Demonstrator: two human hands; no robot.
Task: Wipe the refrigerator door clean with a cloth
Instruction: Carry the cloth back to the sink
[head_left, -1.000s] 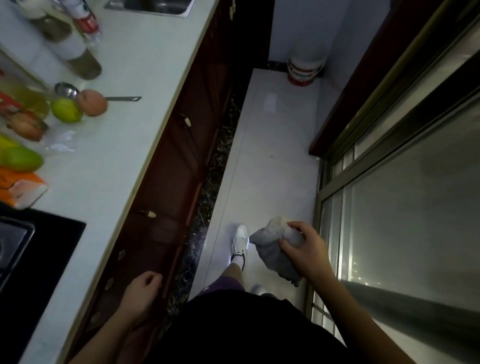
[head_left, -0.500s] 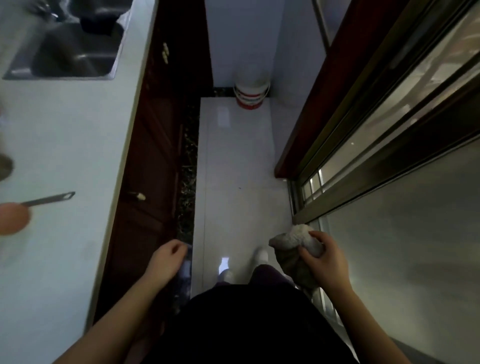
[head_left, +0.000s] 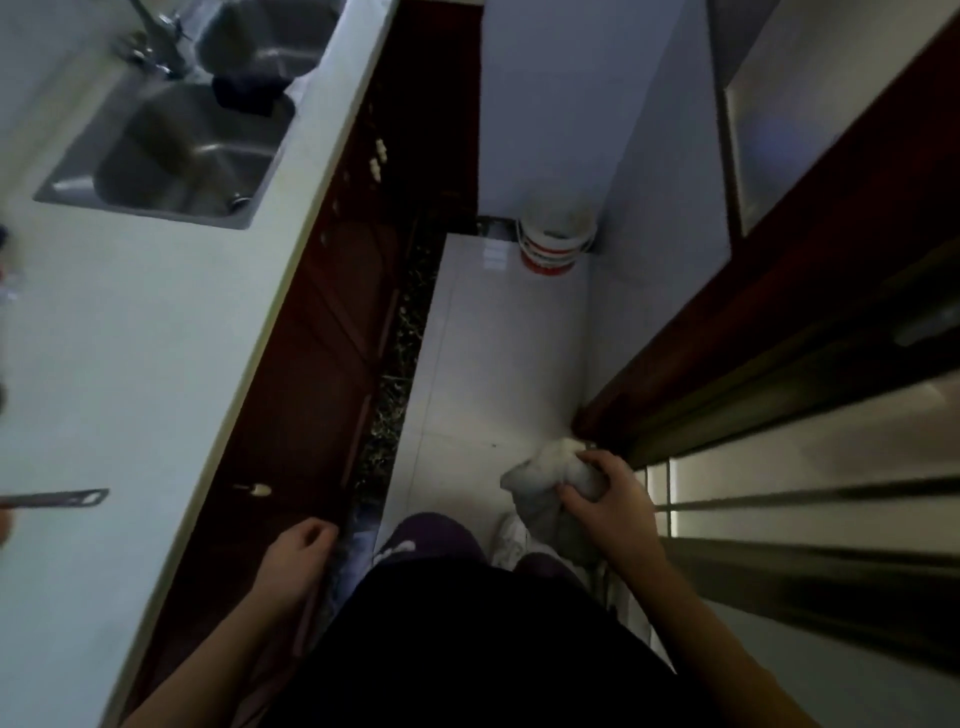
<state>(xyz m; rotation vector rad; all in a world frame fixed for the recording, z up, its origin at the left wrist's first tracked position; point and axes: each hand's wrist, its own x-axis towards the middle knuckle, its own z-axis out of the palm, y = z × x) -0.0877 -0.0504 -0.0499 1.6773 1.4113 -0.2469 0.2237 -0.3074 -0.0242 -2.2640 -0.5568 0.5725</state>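
Note:
My right hand (head_left: 613, 499) is closed around a crumpled grey-white cloth (head_left: 545, 478), held low over the pale floor beside the sliding glass door. My left hand (head_left: 296, 556) hangs by my side next to the dark red cabinet fronts, its fingers curled with nothing in them. A silvery panel (head_left: 795, 104) at the upper right, beyond the dark red door frame, may be the refrigerator; I cannot tell for sure.
A white countertop (head_left: 156, 338) with a double steel sink (head_left: 176, 150) runs along the left. A white and red bucket (head_left: 553, 244) stands in the far corner. The sliding glass door (head_left: 831, 467) and its dark frame line the right. A narrow tiled floor strip (head_left: 498, 364) runs ahead.
The view has travelled forward along the counter: the fruit has left the frame and the sink has come into view. My right hand keeps hold of the cloth.

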